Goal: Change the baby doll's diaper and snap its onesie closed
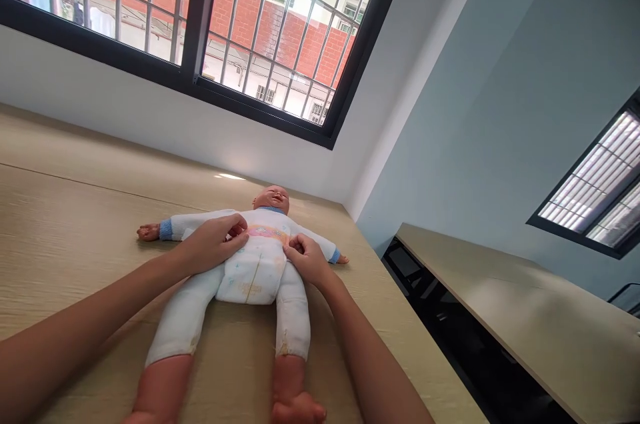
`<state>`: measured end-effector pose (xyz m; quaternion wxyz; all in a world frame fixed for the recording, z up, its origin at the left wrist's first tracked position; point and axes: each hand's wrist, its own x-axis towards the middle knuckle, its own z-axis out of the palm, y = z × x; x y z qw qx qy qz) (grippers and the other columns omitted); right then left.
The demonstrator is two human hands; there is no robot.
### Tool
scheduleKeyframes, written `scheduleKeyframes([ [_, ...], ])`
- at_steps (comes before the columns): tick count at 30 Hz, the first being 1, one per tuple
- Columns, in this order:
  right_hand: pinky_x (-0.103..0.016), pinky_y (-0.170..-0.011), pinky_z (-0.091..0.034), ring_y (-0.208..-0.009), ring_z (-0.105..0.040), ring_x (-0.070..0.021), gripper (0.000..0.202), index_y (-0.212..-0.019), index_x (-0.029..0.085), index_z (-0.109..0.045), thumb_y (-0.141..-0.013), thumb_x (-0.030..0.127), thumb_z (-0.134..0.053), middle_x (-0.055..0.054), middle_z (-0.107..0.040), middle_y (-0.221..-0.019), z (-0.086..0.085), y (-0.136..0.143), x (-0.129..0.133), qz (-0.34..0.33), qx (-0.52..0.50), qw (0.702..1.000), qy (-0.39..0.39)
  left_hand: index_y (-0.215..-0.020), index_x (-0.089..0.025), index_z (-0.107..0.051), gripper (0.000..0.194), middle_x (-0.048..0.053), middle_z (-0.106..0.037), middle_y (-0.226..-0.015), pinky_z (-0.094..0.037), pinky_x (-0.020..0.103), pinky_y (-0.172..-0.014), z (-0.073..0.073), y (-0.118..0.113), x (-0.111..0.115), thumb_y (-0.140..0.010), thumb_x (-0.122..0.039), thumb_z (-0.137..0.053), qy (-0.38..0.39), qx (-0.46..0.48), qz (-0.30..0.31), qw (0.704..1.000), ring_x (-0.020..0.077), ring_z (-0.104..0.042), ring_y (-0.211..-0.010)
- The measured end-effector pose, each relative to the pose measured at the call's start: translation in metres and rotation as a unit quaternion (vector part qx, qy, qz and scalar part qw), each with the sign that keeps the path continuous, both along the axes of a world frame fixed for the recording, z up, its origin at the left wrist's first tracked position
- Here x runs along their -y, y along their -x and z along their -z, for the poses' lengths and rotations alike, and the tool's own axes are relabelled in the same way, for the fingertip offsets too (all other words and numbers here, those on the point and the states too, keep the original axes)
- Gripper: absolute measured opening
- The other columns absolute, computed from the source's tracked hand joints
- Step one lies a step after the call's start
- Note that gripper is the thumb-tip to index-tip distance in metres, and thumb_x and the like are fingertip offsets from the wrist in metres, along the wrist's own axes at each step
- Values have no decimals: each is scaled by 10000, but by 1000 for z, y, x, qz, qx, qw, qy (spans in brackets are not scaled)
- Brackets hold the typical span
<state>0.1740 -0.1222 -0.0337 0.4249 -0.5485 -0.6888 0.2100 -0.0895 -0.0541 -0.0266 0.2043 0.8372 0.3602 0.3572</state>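
A baby doll [273, 199] lies on its back on the table, its head toward the window and its arms stretched out sideways. It wears a white top with blue cuffs, and a white diaper [250, 271] with a pink and orange printed waistband is wrapped around its hips. My left hand [217, 242] has its fingers curled in a pinch at the diaper's left waist edge. On the opposite side, my right hand [306, 257] pinches the right waist edge. Both sets of fingertips partly hide what they grip. The doll's cloth legs point toward me, spread apart.
The wooden table [75, 237] reaches the wall beneath a barred window [270, 31]. To the right, past a dark gap, stands a second wooden table [500, 297]. Another window [595, 177] is in the right-hand wall.
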Motion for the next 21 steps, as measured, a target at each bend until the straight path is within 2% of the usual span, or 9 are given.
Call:
scheduleKeyframes([
  [15,-285,-657,-362,-691,-437,-144,272,-759,216,-485,-843,438,-616,38,-499,-720,3,1,-1,13,13,1000,7,-1011,-206,-617,306,52,-713,-955,-451,326,-743,-1,1,-1,-959,-478,-487,-18,-42,-3,999,235,-641,-882],
  [21,-291,-664,-353,-690,-430,-144,277,-749,218,-476,-853,441,-603,38,-489,-720,2,2,-1,17,22,1000,6,-996,-202,-620,307,44,-701,-914,-440,330,-745,-4,0,4,-953,-466,-469,-27,-47,-6,999,228,-623,-839],
])
